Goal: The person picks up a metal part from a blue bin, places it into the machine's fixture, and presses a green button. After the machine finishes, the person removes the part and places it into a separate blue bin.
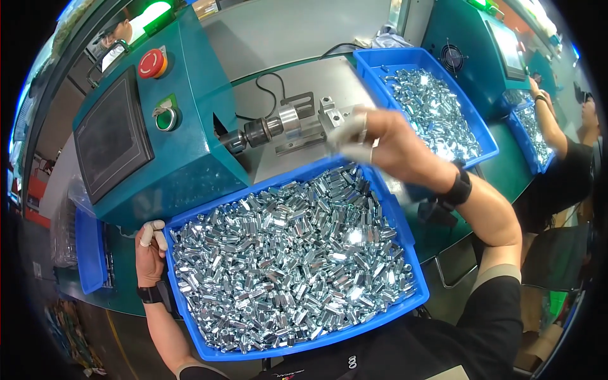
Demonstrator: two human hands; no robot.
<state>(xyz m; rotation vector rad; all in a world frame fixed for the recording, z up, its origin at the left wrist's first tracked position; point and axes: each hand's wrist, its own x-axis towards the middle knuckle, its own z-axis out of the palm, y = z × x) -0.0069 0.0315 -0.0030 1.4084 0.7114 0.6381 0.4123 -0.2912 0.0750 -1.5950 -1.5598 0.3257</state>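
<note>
A large blue tray (415, 269) in front of me is heaped with shiny hexagonal metal pieces (285, 266). At its far left corner, my left hand (151, 253) has its fingers, some in pale finger cots, curled against the rim. My right hand (392, 142), also in pale finger cots, is over the tray's far edge, beside a metal clamping fixture (329, 115). Motion smears its fingertips, so whether they hold a piece is hidden. Left of the fixture, a spindle with a dark chuck (256, 132) points towards it from the teal machine (190, 76).
The machine carries a dark screen (111, 136), a red emergency button (152, 64) and a green button (166, 119). A second blue tray (487, 142) of metal pieces stands at the far right. Beyond it, another person's arm (548, 120) reaches by a similar machine (468, 44).
</note>
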